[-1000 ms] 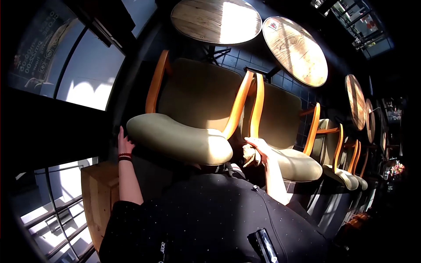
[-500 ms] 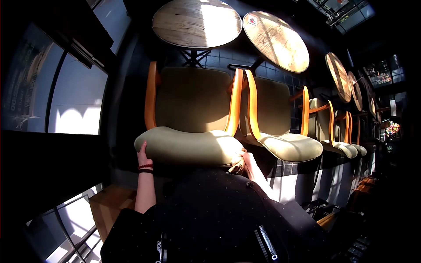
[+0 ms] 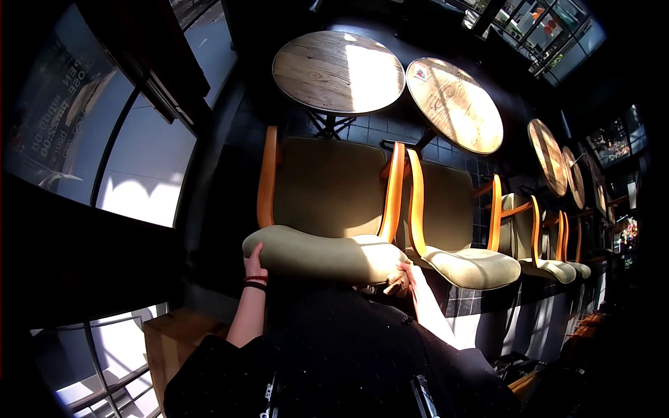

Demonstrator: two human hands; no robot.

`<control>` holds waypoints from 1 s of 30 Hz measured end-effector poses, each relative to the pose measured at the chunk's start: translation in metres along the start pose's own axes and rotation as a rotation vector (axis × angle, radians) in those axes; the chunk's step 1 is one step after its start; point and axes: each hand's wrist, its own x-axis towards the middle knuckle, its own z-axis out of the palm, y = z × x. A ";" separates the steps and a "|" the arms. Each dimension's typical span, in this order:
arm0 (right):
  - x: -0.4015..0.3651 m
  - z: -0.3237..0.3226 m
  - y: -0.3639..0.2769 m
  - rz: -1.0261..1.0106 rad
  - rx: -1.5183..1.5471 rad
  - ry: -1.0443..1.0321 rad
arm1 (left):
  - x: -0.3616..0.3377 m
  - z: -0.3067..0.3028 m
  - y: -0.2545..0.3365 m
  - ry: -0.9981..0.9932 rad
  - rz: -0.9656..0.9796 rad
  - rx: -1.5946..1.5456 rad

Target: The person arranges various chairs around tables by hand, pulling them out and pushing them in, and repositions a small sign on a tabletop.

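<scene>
Directly in front of me is an armchair (image 3: pixel 313 252) with a pale green padded backrest, a darker green seat and orange-brown wooden arms. My left hand (image 3: pixel 255 263) is closed around the left end of the backrest, thumb on its near top, a red and a dark band at the wrist. At the backrest's right end, my right hand (image 3: pixel 413 276) grips the edge together with a crumpled brown cloth (image 3: pixel 397 283). Fingers behind the backrest are hidden on both sides.
A similar armchair (image 3: pixel 470 268) stands close on the right, with several more beyond it. Round wooden tables, one left (image 3: pixel 313 73) and one right (image 3: pixel 456 104), stand past the seats. Windows (image 3: pixel 143 164) line the left; a wooden block (image 3: pixel 178 341) sits lower left.
The view has shifted, so the chairs, tables and my hands appear lower and further right. Both hands keep their hold on the backrest, and the cloth remains in my right hand.
</scene>
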 end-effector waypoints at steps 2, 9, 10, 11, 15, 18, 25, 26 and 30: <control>-0.004 -0.005 0.004 0.001 -0.003 0.003 | 0.005 -0.003 -0.001 -0.013 0.031 -0.006; -0.012 0.000 0.006 0.010 -0.039 -0.010 | 0.014 -0.008 0.004 -0.040 0.008 0.029; -0.013 0.000 0.007 0.011 -0.043 -0.013 | 0.019 -0.010 0.002 -0.044 0.021 0.031; -0.014 0.000 0.008 0.011 -0.049 -0.016 | 0.017 -0.011 0.003 -0.040 0.036 0.027; -0.019 -0.010 0.015 -0.001 -0.100 -0.036 | 0.002 -0.005 0.011 -0.118 0.026 0.046; -0.020 -0.020 0.000 -0.067 -0.189 -0.072 | -0.007 -0.008 0.014 -0.099 0.090 0.032; 0.001 -0.015 -0.125 -0.440 -0.452 -0.215 | -0.085 -0.092 -0.027 0.161 0.080 0.263; 0.002 -0.003 -0.141 -0.485 -0.486 -0.256 | -0.109 -0.113 -0.044 0.179 0.024 0.145; 0.007 0.065 -0.184 -0.611 -0.605 -0.475 | -0.207 -0.200 -0.135 0.276 -0.141 -0.341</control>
